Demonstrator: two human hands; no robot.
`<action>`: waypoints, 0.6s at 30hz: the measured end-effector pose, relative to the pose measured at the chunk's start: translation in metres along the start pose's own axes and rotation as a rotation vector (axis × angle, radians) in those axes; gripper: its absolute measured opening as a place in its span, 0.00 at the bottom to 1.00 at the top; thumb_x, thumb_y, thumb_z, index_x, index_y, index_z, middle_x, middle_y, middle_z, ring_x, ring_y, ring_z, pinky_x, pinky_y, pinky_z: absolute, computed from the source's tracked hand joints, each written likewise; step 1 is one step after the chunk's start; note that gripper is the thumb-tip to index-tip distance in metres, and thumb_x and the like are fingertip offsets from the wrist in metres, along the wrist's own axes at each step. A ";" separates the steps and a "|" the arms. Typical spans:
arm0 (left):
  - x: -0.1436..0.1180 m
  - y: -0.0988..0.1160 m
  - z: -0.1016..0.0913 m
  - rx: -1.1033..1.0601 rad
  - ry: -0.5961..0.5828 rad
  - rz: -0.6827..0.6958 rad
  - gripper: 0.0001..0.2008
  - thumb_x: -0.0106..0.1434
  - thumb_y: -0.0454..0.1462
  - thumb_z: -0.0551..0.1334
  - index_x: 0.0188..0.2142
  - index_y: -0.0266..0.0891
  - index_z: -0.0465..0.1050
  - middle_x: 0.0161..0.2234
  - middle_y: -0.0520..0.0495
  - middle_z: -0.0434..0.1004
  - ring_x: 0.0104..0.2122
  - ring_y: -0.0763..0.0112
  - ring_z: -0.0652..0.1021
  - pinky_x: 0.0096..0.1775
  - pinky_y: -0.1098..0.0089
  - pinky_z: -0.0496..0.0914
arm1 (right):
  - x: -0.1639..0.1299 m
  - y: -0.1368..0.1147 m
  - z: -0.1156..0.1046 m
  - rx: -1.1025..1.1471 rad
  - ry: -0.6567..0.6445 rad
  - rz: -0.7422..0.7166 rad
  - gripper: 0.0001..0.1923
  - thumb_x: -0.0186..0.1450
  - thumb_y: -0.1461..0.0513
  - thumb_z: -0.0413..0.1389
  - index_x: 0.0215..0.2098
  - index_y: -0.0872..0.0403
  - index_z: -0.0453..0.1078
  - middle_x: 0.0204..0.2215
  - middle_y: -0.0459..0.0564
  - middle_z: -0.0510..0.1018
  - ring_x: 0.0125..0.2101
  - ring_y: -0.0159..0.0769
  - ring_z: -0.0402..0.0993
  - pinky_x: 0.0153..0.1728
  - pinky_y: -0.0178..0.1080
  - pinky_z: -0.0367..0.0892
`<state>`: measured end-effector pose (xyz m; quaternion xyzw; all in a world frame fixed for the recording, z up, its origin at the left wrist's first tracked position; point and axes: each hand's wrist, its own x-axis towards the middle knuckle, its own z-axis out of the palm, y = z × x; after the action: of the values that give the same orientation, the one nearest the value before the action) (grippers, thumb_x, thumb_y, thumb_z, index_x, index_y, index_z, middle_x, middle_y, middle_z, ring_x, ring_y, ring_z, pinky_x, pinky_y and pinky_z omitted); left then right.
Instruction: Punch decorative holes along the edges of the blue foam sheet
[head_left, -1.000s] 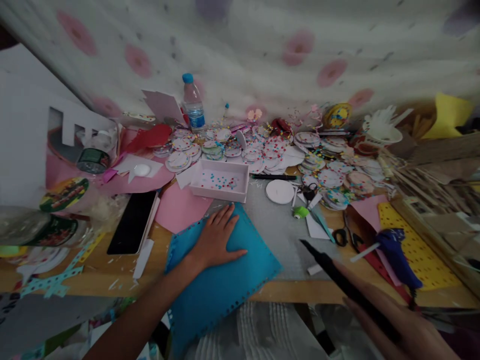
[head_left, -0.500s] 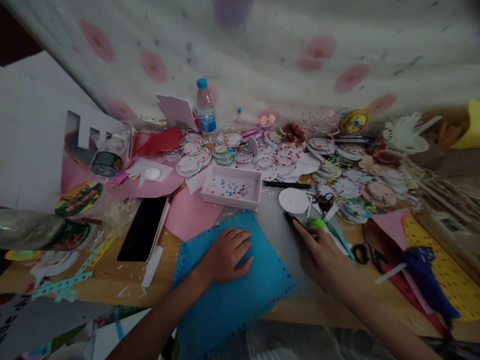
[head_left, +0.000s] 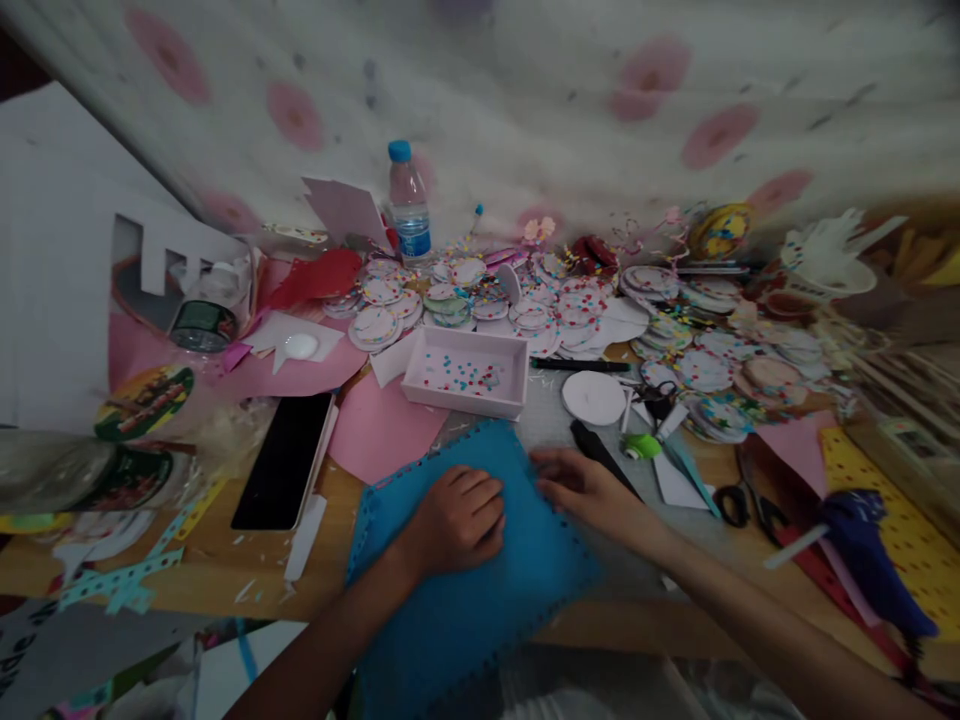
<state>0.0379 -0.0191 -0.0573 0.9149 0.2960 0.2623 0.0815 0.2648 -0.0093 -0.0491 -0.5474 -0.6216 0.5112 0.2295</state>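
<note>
A blue sheet (head_left: 450, 630) with dots along its edges lies across the table's front edge and hangs over it. My left hand (head_left: 457, 515) rests on the middle of this sheet with its fingers curled in, and nothing shows in it. At the sheet's right edge is my right hand (head_left: 581, 490), fingers slightly bent and apart, holding nothing visible. Just beyond it lies a black pen-like tool (head_left: 604, 455) on the grey mat. A white paper disc (head_left: 593, 398) and a small bright green object (head_left: 642, 446) are close by.
Behind the sheet stands a pale box (head_left: 465, 400) with small coloured dots inside. Stacks of dotted discs (head_left: 585, 300) fill the back. A phone (head_left: 285, 460) lies left; scissors (head_left: 739, 500) and a blue glue gun (head_left: 862, 540) lie right. A water bottle (head_left: 410, 215) stands behind.
My right hand has let go of the black tool and moved left to the blue sheet's edge. The fingers of my left hand have curled in. The view has shifted slightly.
</note>
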 end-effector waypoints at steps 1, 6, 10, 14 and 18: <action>0.000 0.000 0.000 0.002 0.002 0.001 0.09 0.62 0.34 0.55 0.34 0.37 0.75 0.39 0.42 0.80 0.40 0.62 0.76 0.43 0.60 0.70 | 0.003 -0.001 -0.001 -0.011 -0.022 0.002 0.16 0.61 0.57 0.55 0.44 0.57 0.69 0.28 0.47 0.75 0.25 0.31 0.71 0.26 0.34 0.68; -0.001 -0.001 0.001 0.006 0.021 0.007 0.08 0.62 0.34 0.56 0.36 0.37 0.75 0.40 0.42 0.80 0.41 0.63 0.76 0.43 0.61 0.69 | 0.009 -0.007 -0.015 -0.045 -0.069 -0.006 0.13 0.60 0.55 0.56 0.23 0.55 0.66 0.19 0.42 0.66 0.22 0.29 0.62 0.25 0.33 0.59; -0.002 -0.002 0.002 0.001 0.001 -0.005 0.08 0.62 0.34 0.56 0.36 0.36 0.74 0.40 0.43 0.79 0.41 0.63 0.76 0.43 0.61 0.68 | 0.009 -0.011 -0.032 -0.023 -0.041 0.014 0.15 0.60 0.52 0.55 0.25 0.54 0.64 0.20 0.40 0.63 0.22 0.28 0.58 0.23 0.32 0.55; -0.001 -0.003 0.004 -0.008 -0.010 -0.017 0.08 0.62 0.33 0.56 0.36 0.36 0.74 0.40 0.43 0.79 0.41 0.62 0.76 0.43 0.60 0.68 | 0.005 -0.023 -0.048 0.041 -0.039 0.062 0.17 0.61 0.50 0.55 0.26 0.55 0.64 0.20 0.39 0.60 0.20 0.25 0.55 0.21 0.31 0.53; 0.001 -0.003 0.003 -0.015 -0.052 -0.080 0.10 0.61 0.36 0.57 0.40 0.36 0.73 0.48 0.41 0.77 0.48 0.58 0.73 0.48 0.58 0.66 | -0.002 -0.035 -0.056 0.266 -0.102 0.175 0.17 0.59 0.49 0.59 0.29 0.56 0.67 0.22 0.40 0.64 0.21 0.24 0.57 0.21 0.30 0.54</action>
<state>0.0383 -0.0165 -0.0601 0.9082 0.3279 0.2373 0.1066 0.2971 0.0150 0.0037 -0.5377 -0.5092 0.6341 0.2224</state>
